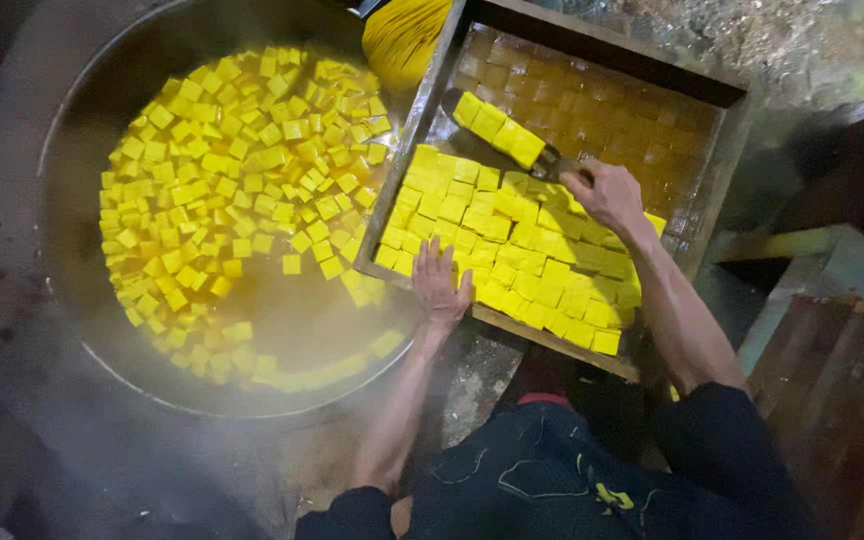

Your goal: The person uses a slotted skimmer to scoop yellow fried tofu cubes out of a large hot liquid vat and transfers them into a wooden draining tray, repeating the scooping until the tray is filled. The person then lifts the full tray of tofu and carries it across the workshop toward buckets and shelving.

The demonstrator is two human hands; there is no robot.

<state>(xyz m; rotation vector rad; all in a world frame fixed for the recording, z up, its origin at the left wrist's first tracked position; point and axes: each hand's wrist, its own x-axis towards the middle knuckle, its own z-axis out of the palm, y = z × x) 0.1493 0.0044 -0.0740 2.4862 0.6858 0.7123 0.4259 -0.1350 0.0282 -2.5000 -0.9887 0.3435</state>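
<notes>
Hands at work: my right hand (607, 192) grips a scoop (542, 160) carrying a row of yellow cubes (497, 125), long axis running up-left from the wrist toward the pot (72, 130). My left hand (439, 285) lies open, flat on the tray's (712, 120) cubes, apparently steadying them.

Bright yellow tofu cubes (242, 190) float in murky yellow-brown liquid inside a dark grey wok (72, 330) at the left of the frame. At upper right, a dark wooden tray (592, 45) holds more yellow cubes (512, 250) in a grid pattern (its far end shows amber-brown squares (622, 125)). A mustard-yellow cloth (402, 35) sits at top centre. Black trousers (572, 470) with small yellow markings fill the bottom.
</notes>
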